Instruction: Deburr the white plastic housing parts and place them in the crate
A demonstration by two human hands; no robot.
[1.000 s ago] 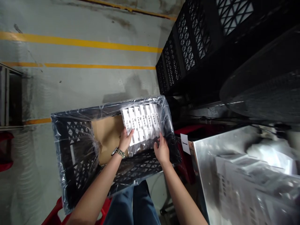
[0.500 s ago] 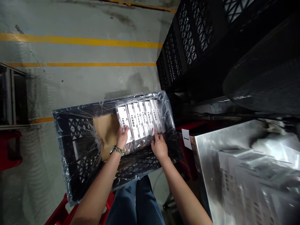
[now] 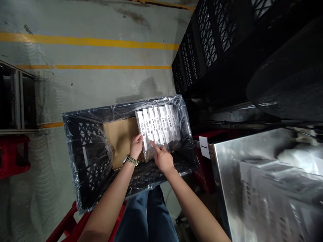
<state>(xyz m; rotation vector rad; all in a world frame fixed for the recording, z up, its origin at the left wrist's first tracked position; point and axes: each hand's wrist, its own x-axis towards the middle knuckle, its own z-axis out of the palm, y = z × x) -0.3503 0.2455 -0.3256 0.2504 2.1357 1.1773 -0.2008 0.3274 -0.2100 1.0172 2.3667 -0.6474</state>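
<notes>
A row of flat white packets (image 3: 156, 125) with dark printed marks, in clear plastic, leans in the right part of a black crate (image 3: 88, 201) lined with clear film. My left hand (image 3: 136, 146), wearing a watch, pinches the left edge of the leftmost packet. My right hand (image 3: 163, 159) is over the packets' near ends. Its index finger is stretched out and touches the row near the left packets; the other fingers are partly curled. Brown cardboard (image 3: 121, 136) shows on the crate floor to the left of the row.
A metal bin (image 3: 224, 168) at the right holds more bagged white pieces (image 3: 272, 195); a paper label (image 3: 204, 147) reading "1" hangs by its corner. Black crates (image 3: 199, 43) stand at the upper right. Red stools (image 3: 13, 156) are at the left and beneath the crate.
The packets at the left of the row have shifted right and now stand closer together. My right hand has moved left along the row, nearer to my left hand.
</notes>
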